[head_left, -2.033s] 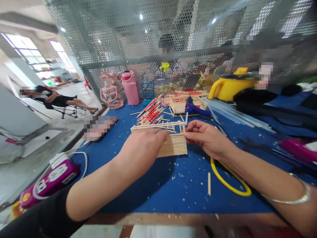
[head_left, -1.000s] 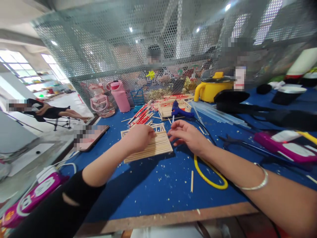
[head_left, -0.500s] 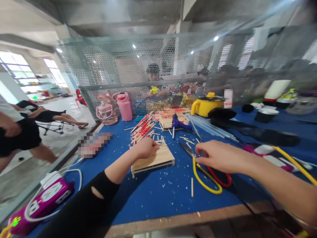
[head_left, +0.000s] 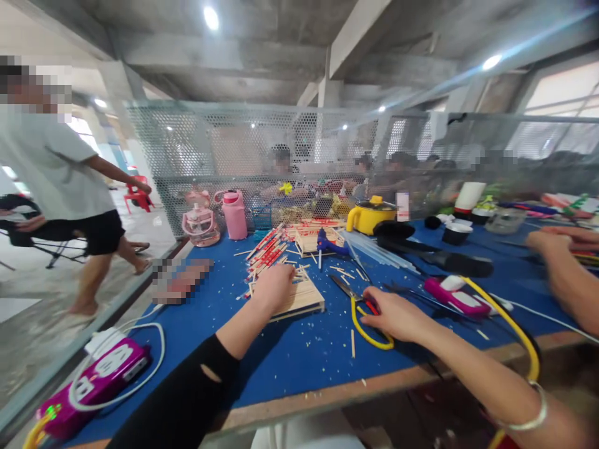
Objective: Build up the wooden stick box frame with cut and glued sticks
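Perforated screen (head_left: 187,146) below concrete beams (head_left: 224,61) and lit lamps (head_left: 211,18)

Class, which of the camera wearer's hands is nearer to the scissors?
Right. The right hand is at the handle end of the scissors; the left hand is farther off, at the pale stick frame.

Pink bottle (head_left: 235,218) on blue desk (head_left: 290,368), clear pinkish jug (head_left: 201,227) just to its L, both by perforated metal screen (head_left: 224,149). Small blue basket (head_left: 262,216) just R of bottle. Yellow pot (head_left: 373,218) w/ yellow knob on lid farther R. Purple power strip (head_left: 112,368) at L front edge, white cable (head_left: 162,343) looping over it; 2nd purple strip (head_left: 452,299) on R side w/ yellow cord (head_left: 512,324). Blk cup (head_left: 456,233) back R. Off desk, far L: person (head_left: 77,181) in white tee & blk shorts, red chair (head_left: 139,196) beyond.
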Demonstrator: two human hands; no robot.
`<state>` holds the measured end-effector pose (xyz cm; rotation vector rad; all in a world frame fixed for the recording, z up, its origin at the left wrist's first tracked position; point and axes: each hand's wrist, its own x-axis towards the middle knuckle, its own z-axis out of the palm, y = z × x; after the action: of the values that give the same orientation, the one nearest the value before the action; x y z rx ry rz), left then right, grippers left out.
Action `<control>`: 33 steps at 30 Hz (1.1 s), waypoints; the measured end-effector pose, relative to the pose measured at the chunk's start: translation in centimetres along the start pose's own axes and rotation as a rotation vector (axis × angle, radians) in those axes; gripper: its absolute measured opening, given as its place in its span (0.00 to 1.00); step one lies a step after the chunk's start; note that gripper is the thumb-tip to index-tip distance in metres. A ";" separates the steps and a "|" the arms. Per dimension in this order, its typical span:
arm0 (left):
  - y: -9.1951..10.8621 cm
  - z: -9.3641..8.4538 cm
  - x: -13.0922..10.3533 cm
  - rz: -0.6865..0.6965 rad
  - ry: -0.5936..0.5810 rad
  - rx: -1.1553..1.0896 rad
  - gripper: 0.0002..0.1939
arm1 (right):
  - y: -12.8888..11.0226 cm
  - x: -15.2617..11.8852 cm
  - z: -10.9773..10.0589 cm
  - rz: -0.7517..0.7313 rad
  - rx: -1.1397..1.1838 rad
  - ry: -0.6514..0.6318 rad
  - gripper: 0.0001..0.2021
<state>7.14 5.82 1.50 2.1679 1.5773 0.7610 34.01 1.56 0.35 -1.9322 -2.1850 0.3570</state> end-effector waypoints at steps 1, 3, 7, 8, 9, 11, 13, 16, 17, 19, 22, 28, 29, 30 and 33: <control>0.4 -0.2 -0.5 0.021 0.044 -0.052 0.13 | 0.1 0.3 0.0 0.002 0.031 0.000 0.20; 1.2 -0.4 -1.5 0.055 0.123 -0.179 0.14 | 0.4 0.7 -0.2 0.018 0.111 -0.007 0.20; 2.3 0.0 -3.3 0.042 0.130 -0.497 0.16 | 1.0 0.0 -0.1 0.031 0.314 -0.039 0.23; 2.4 0.1 -3.6 0.028 0.091 -0.579 0.17 | 1.0 -0.4 -0.1 0.011 0.378 -0.040 0.24; 2.4 0.3 -3.9 0.016 0.044 -0.657 0.19 | 0.9 -0.7 0.0 -0.011 0.460 -0.038 0.24; 2.4 0.4 -4.3 0.002 -0.045 -0.799 0.21 | 0.3 -1.5 0.0 -0.053 0.644 -0.040 0.23; 2.4 0.3 -4.5 0.001 -0.110 -0.918 0.22 | -0.8 -2.1 0.0 -0.102 0.761 -0.035 0.22; 2.5 0.1 -4.9 0.006 -0.182 -1.048 0.20 | -2.9 -2.6 -0.1 -0.248 0.685 0.042 0.26; 2.5 0.1 -5.0 0.006 -0.203 -1.078 0.20 | -3.6 -2.8 -0.2 -0.285 0.633 0.074 0.27; 2.6 0.2 -5.3 0.004 -0.240 -1.123 0.19 | -4.8 -3.0 -0.3 -0.317 0.539 0.100 0.28; 2.7 0.5 -5.6 0.004 -0.288 -1.162 0.18 | -5.8 -3.3 -0.5 -0.331 0.442 0.094 0.26; 3.1 0.5 -5.7 0.026 -0.224 -1.084 0.19 | -6.1 -3.6 -0.5 -0.366 0.330 0.148 0.27; 3.1 0.6 -5.7 0.043 -0.200 -1.060 0.20 | -6.1 -3.7 -0.5 -0.368 0.318 0.154 0.28; 3.0 0.6 -5.7 0.062 -0.186 -1.043 0.20 | -6.2 -3.8 -0.5 -0.370 0.309 0.158 0.28; 2.8 0.9 -5.6 0.105 -0.189 -1.038 0.20 | -6.5 -3.9 -0.6 -0.374 0.294 0.161 0.31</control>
<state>8.51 -0.41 1.20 1.4692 0.6888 1.0513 28.56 -3.02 2.92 -1.3214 -2.1831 0.4139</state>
